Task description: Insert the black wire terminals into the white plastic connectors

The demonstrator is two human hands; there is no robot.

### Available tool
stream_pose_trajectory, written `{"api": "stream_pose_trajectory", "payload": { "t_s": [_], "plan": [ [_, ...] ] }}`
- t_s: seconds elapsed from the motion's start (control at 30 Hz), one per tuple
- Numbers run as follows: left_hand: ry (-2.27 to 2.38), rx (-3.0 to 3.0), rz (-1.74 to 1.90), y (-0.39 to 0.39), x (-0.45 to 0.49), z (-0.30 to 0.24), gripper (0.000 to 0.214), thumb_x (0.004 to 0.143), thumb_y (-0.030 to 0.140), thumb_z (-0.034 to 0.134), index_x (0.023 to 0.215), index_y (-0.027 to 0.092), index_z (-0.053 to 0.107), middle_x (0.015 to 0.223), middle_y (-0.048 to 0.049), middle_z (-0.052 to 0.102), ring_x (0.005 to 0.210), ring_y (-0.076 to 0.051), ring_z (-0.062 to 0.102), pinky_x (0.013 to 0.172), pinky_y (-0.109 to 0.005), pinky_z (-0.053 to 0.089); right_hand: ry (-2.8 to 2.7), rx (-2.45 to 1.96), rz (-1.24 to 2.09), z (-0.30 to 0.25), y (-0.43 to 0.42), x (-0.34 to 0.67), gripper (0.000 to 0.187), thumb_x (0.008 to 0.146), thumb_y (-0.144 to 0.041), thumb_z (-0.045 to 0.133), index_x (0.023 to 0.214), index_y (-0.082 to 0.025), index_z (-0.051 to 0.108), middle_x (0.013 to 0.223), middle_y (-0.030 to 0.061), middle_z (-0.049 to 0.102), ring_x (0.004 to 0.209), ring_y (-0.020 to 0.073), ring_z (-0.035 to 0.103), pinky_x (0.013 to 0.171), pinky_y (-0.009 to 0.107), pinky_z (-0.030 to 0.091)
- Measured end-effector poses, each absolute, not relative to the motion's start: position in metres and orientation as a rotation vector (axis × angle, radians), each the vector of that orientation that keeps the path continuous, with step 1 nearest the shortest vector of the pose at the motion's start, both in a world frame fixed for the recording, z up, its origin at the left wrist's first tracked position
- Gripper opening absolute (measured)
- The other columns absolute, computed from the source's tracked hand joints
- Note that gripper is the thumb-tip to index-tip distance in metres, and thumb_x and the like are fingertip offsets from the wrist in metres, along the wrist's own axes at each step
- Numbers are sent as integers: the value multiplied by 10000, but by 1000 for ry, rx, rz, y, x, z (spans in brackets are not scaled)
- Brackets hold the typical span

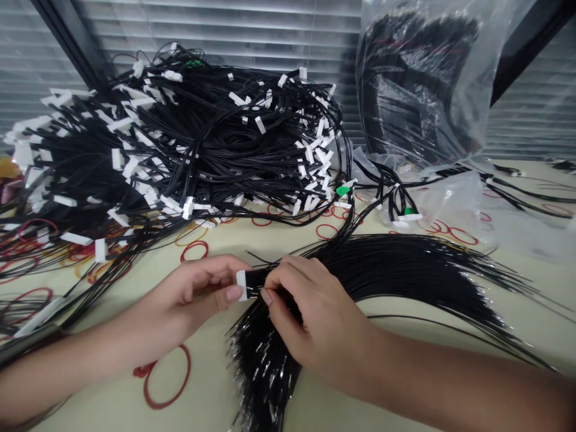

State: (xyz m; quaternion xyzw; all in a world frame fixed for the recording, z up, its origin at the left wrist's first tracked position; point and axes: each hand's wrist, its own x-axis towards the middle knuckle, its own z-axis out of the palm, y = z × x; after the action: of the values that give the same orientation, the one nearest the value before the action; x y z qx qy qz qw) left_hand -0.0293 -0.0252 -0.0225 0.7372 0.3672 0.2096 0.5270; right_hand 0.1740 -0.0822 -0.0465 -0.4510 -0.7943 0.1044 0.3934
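White plastic connector [242,285] pinched by left hand [193,294], black wire bundle [387,276] entering it, right hand [319,318] gripping wires just beside connector, strands fanned out

No text, label or number can be read anywhere; the white connector [242,285] on the black wires [382,270] shows no legible marking; the green connector [342,190] is too small to tell; the clear plastic bag [418,84] carries no readable print.

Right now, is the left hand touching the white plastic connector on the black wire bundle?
Touching. The head view shows the left hand against the edge of the white plastic connector, its thumb tip pressed there, at the end of the bundle of black wires.
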Motion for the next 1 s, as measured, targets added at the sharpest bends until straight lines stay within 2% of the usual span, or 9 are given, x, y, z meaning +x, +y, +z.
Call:
{"api": "stream_pose_trajectory", "payload": {
  "t_s": [0.57, 0.73, 0.9, 1.0],
  "plan": [
    [881, 1768, 492, -24, -26, -21, 191, 902, 277, 622, 1006, 187, 755, 871, -27, 746, 814, -175, 660, 721, -247, 503, -1959, -1125, 315, -47, -81, 175, 160, 950, -87, 526, 832, -129, 624, 771, 14, 609, 732, 140, 549, 679, 279, 405],
    [865, 1811, 536, -21, -25, -24, 192, 898, 274, 636, 1022, 232, 777, 914, -12, 781, 847, -164, 702, 734, -214, 535, -1935, -1139, 356, -47, -81, 174, 136, 935, -83, 557, 834, -129, 635, 774, 10, 637, 736, 138, 571, 690, 280, 415],
    [826, 1830, 595, -21, -24, -23, 186, 860, 246, 658, 983, 282, 794, 773, 31, 761, 713, -115, 694, 626, -145, 519, -1918, -1168, 387, -45, -80, 174, 145, 936, -84, 564, 822, -134, 638, 775, 7, 647, 724, 134, 572, 678, 275, 411],
    [828, 1785, 626, -23, -23, -23, 189, 829, 214, 676, 950, 297, 794, 760, 42, 770, 699, -95, 698, 618, -119, 521, -1904, -1172, 402, -45, -80, 174, 137, 938, -90, 572, 828, -133, 642, 779, 9, 651, 723, 133, 575, 672, 270, 410]
  ]
}}
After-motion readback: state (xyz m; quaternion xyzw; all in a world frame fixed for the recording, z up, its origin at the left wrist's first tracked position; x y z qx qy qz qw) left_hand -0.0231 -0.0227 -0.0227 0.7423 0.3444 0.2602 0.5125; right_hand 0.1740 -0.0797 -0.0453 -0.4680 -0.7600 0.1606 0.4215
